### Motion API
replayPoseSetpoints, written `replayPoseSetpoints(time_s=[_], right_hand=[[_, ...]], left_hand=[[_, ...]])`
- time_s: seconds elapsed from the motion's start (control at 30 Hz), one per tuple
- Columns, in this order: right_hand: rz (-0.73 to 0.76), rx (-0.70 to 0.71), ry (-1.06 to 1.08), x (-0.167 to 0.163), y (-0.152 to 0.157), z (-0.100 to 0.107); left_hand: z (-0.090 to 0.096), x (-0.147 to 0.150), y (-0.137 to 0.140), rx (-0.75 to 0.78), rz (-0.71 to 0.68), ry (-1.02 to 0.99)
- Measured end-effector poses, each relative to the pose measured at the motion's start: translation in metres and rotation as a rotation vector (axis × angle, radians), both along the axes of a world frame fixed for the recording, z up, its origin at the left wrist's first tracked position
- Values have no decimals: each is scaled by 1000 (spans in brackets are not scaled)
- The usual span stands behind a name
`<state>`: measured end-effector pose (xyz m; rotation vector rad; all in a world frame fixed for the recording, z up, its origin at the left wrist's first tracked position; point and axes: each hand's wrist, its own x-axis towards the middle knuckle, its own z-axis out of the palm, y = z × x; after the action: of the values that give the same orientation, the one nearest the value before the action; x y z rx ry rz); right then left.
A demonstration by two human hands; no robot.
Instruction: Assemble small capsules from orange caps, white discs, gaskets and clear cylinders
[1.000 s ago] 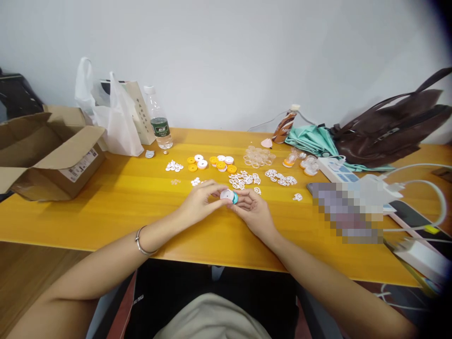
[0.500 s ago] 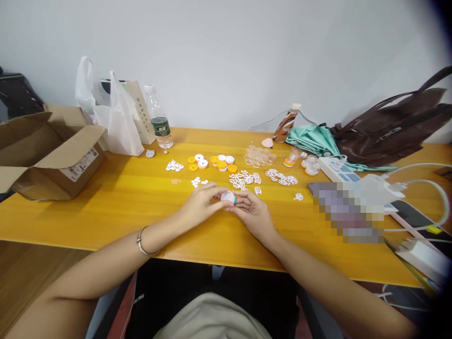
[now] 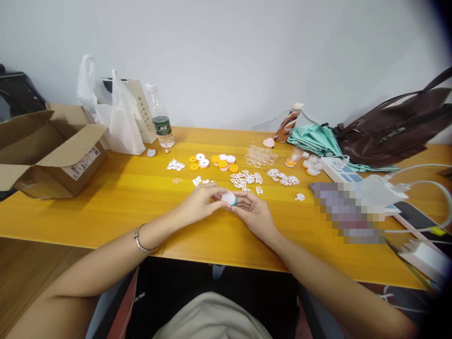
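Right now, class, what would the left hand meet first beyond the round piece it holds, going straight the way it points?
Past the white-and-teal round piece, the left hand would probably meet the right hand, though depth is hard to judge.

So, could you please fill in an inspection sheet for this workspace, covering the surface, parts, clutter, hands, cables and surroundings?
Surface: yellow-brown table, parts spread in loose groups across its middle.
Job's things: white-and-teal disc in hand; yellow and white discs, clear rings and openwork pieces lie beyond.
Clutter: open box, plastic bag and water bottle at left; brown bag, teal fabric and a pixelated item at right.
Hands: left hand and right hand both hold the white-and-teal disc, above the table.
Cables: white cables loop at right, near a power strip.
Surroundings: pale wall behind; floor at lower left. Other people: nothing seen.
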<state>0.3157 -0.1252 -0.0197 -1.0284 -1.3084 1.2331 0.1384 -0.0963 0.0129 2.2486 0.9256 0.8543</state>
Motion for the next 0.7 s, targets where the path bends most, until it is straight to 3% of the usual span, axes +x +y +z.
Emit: replayPoseSetpoints(time_s=[0.33,0.57,0.7], right_hand=[[-18,-44,31,0,3,5],[35,-154,110,3,4,5],[62,-169,115,4,2,8]], left_hand=[[11,-4,2,31,50,-78],[15,-22,8,10,-144,363],[11,-23,8,40,-172,442]])
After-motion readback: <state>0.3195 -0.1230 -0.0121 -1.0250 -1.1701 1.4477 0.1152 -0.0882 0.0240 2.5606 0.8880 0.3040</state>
